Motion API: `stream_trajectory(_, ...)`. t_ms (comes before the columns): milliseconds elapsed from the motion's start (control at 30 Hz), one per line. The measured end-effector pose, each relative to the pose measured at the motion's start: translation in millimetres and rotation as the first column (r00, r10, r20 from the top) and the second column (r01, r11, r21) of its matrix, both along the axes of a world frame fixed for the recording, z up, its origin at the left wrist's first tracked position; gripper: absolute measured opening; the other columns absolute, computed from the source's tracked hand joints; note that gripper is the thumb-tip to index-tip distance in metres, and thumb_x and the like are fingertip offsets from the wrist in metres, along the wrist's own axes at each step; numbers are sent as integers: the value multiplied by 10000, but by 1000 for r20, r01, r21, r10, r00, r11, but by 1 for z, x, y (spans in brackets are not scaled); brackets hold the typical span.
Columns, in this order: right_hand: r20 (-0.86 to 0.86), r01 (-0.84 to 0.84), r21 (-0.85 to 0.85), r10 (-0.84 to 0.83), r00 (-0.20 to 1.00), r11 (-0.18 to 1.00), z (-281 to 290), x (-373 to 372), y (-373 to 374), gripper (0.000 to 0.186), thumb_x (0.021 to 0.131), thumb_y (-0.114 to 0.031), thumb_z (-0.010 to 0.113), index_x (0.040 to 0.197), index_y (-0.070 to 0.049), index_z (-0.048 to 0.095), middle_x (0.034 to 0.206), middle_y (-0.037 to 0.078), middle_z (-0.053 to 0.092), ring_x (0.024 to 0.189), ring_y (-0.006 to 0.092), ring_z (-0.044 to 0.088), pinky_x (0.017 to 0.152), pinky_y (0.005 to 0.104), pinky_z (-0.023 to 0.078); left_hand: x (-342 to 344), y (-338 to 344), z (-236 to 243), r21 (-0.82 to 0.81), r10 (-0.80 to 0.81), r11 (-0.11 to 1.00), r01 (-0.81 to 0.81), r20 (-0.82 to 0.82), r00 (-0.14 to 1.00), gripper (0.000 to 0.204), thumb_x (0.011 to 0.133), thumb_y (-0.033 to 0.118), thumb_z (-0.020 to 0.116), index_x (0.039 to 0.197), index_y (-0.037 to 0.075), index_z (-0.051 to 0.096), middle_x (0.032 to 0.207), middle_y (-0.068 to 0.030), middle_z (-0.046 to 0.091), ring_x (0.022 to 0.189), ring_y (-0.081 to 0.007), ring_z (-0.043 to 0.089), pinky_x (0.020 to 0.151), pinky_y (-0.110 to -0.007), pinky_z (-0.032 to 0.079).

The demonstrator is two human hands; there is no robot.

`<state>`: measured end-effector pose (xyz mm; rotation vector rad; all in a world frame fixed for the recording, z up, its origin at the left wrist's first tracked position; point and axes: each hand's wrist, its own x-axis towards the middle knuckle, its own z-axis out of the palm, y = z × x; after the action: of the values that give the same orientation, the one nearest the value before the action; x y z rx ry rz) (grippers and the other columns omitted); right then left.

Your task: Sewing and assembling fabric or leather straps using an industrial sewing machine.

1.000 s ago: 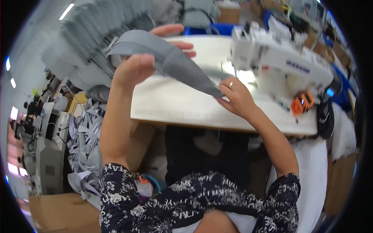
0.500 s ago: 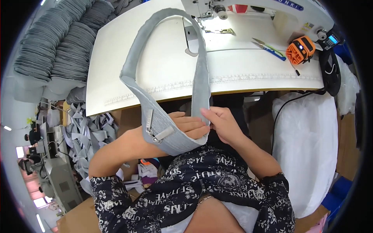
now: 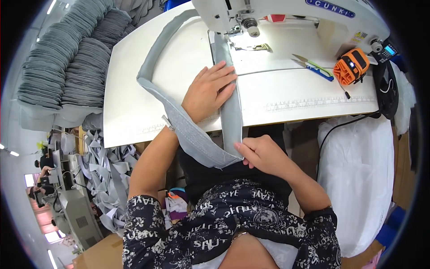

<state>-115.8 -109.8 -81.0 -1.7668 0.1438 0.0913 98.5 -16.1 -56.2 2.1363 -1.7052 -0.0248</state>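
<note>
A grey fabric loop (image 3: 230, 112) with a zip pull on its lower left part hangs over the front edge of the white sewing table (image 3: 284, 89), its upper end under the white sewing machine's (image 3: 286, 15) head beside the presser foot. My left hand (image 3: 209, 89) lies on the loop's right strip on the tabletop, fingers flat and apart. My right hand (image 3: 257, 152) pinches that strip near its lower corner, just beyond the table edge, thumb on top.
Stacked grey panels (image 3: 47, 71) stand left, grey scraps (image 3: 107, 170) below them. Scissors (image 3: 313, 69), an orange device (image 3: 350, 66) and a small keypad (image 3: 385, 53) sit at the right, above a white wrapped bundle (image 3: 354, 179). A co-worker (image 3: 44, 163) is at the far left.
The loop has come down onto the table and slid toward the machine head. My left hand has moved from under its lower part up onto the right strip; my right hand stays low.
</note>
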Motion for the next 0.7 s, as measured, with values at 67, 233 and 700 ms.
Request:
stream_trajectory(67,227,99,-415,-3,974,905,3,-9,-2,174,907,-158,608,802,-25,644,673,79,614,620,252,638,588,359,519,0,-5,-4,-31,87,996,-87,-19,996,302,952,210,587,1224,102,657,1358,-66,581,1364,-273,429,1129,-476,325)
stream_trajectory(233,625,441,-681,150,766,584,15,6,-23,350,747,-95,615,1085,-14,662,1104,107,640,1057,272,621,903,408,494,1,-3,-9,-75,94,993,-95,-20,995,282,955,249,581,1180,106,672,1321,-69,600,1346,-280,444,1109,-524,329)
stream_trajectory(700,575,276,-771,443,688,573,11,35,-47,310,744,-64,602,1014,83,641,1128,191,654,1056,315,648,975,439,508,52,-32,-14,-158,109,983,-92,98,989,287,956,244,542,1170,93,658,1324,-88,579,1248,-290,511,1090,-552,333)
